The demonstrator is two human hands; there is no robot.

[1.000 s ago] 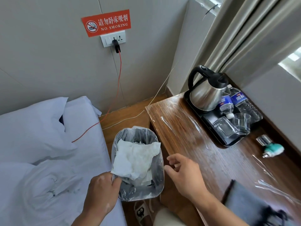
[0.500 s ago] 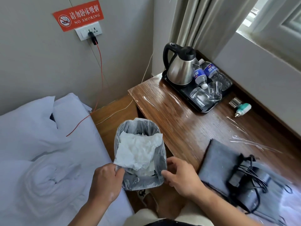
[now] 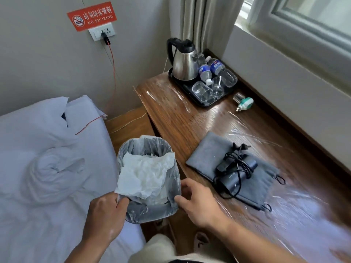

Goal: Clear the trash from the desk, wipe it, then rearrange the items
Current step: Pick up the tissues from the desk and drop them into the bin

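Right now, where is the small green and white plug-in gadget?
In the head view, the green and white gadget lies on the brown wooden desk, just right of the black tray.

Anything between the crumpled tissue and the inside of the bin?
Nothing visible. The tissue already lies across the mouth of the bin, one corner draped over the near rim beside the left hand; the right hand holds the bin's side.
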